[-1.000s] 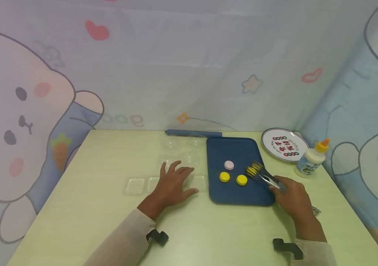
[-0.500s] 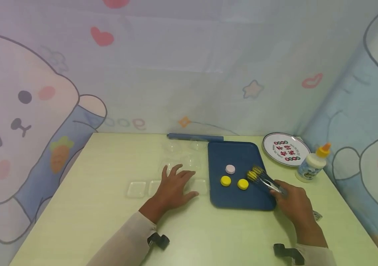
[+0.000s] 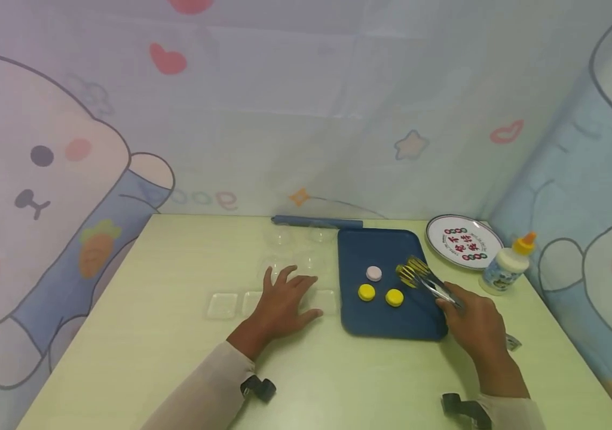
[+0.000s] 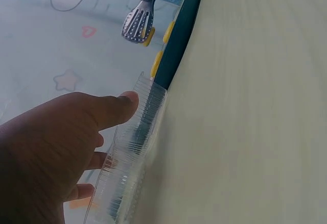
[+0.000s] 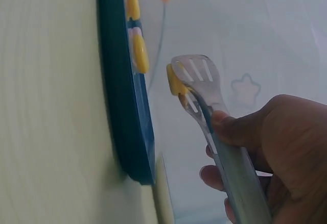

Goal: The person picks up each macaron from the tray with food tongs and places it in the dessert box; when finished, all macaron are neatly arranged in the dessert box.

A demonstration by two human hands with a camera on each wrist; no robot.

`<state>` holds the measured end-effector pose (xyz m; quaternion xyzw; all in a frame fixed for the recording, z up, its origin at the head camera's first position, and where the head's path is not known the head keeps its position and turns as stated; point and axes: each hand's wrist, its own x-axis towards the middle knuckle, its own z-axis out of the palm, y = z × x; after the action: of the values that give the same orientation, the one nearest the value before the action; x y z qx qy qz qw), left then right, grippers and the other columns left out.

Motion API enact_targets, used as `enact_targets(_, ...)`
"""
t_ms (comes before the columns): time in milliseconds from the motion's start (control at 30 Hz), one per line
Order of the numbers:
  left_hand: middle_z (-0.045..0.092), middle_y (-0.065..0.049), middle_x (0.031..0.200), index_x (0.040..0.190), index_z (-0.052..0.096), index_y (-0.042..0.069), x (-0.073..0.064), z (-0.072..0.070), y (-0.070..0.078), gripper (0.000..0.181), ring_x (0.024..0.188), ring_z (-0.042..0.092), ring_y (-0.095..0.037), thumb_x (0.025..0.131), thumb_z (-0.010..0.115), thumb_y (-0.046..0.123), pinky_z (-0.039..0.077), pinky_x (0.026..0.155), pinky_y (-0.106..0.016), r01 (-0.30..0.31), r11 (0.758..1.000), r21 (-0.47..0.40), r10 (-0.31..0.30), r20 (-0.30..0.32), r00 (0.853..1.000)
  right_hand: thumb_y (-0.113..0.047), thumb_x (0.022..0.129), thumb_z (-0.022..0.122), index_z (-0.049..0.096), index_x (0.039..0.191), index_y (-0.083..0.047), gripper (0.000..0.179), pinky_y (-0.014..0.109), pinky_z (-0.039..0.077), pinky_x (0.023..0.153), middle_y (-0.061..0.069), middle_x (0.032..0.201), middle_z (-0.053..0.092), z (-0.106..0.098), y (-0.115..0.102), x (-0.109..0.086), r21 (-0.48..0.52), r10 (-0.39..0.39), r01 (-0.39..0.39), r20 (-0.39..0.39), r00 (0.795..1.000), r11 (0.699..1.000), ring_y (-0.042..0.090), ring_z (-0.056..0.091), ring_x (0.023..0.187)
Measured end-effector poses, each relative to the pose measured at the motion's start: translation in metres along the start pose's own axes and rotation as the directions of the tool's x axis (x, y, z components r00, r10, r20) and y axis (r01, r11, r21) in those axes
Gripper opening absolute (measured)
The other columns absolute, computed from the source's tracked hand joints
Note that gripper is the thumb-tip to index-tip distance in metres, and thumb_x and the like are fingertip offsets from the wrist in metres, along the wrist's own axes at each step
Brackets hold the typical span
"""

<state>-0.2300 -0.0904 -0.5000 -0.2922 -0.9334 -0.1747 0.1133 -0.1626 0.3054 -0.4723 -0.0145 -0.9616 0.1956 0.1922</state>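
It seems to be a staged corner: a pale table (image 3: 392, 382) stands against creased sheets (image 3: 295, 149) with cartoon prints (image 3: 82, 155); which room, one cannot tell.

Cartoon-print backdrop (image 3: 295, 119), pinkish hearts (image 3: 168, 59); pale table (image 3: 360, 382)

We count four discs (image 3: 394, 298), one pair of tongs (image 3: 437, 289), one tray (image 3: 386, 323) and, at its two o'clock, one plate (image 3: 464, 242).
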Motion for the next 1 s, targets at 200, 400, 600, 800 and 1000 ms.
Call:
enact_targets(200,0.071,-0.006,0.148,0.155,0.059,0.019,0.002,0.002,0.000,0.069,0.156,0.045,-0.040,0.098,0.077,0.054,0.019,0.125,-0.083,0.018,1.000,0.001,-0.018,0.023,1.000,-0.020,0.100,0.080,0.070,0.142,-0.005,0.046,0.069,0.059,0.085,0.030,0.130,0.075,-0.003,-0.017,0.003,-0.004,-0.036,0.036,0.034,0.999,0.999,0.055,0.073,0.116)
enact_targets(400,0.071,-0.005,0.148,0.155,0.060,0.019,0.002,0.003,0.001,0.070,0.156,0.046,-0.040,0.097,0.077,0.055,0.020,0.125,-0.084,0.013,1.000,0.004,-0.013,0.016,1.000,-0.018,0.100,0.080,0.072,0.141,-0.005,0.044,0.067,0.060,0.085,0.028,0.128,0.077,-0.002,-0.034,0.007,0.011,-0.100,0.099,0.032,0.995,0.995,0.053,0.075,0.114)
enact_targets(600,0.073,-0.006,0.145,0.153,0.061,0.020,0.002,0.005,0.000,0.068,0.153,0.048,-0.041,0.097,0.078,0.054,0.022,0.123,-0.084,0.000,1.000,0.003,0.000,-0.012,1.000,-0.017,0.098,0.082,0.075,0.137,-0.005,0.042,0.065,0.062,0.083,0.026,0.126,0.079,0.008,-0.052,0.009,0.065,-0.188,0.185,0.035,0.982,0.980,0.050,0.077,0.111)
enact_targets(800,0.074,-0.005,0.143,0.153,0.061,0.021,0.003,0.005,0.000,0.068,0.152,0.050,-0.039,0.096,0.078,0.055,0.023,0.123,-0.084,0.001,1.000,0.022,-0.001,-0.027,1.000,-0.016,0.094,0.086,0.078,0.133,-0.006,0.041,0.063,0.063,0.088,0.021,0.125,0.080,0.020,-0.068,0.010,0.097,-0.260,0.256,0.036,0.965,0.962,0.046,0.078,0.113)
enact_targets(1000,0.074,-0.005,0.143,0.152,0.061,0.021,0.002,0.003,0.000,0.068,0.152,0.050,-0.039,0.096,0.078,0.054,0.023,0.123,-0.084,0.018,1.000,0.025,-0.018,-0.017,1.000,-0.015,0.090,0.089,0.080,0.128,-0.008,0.040,0.058,0.064,0.077,0.017,0.113,0.084,0.032,-0.080,0.007,0.100,-0.348,0.347,-0.001,0.937,0.933,0.041,0.081,0.100)
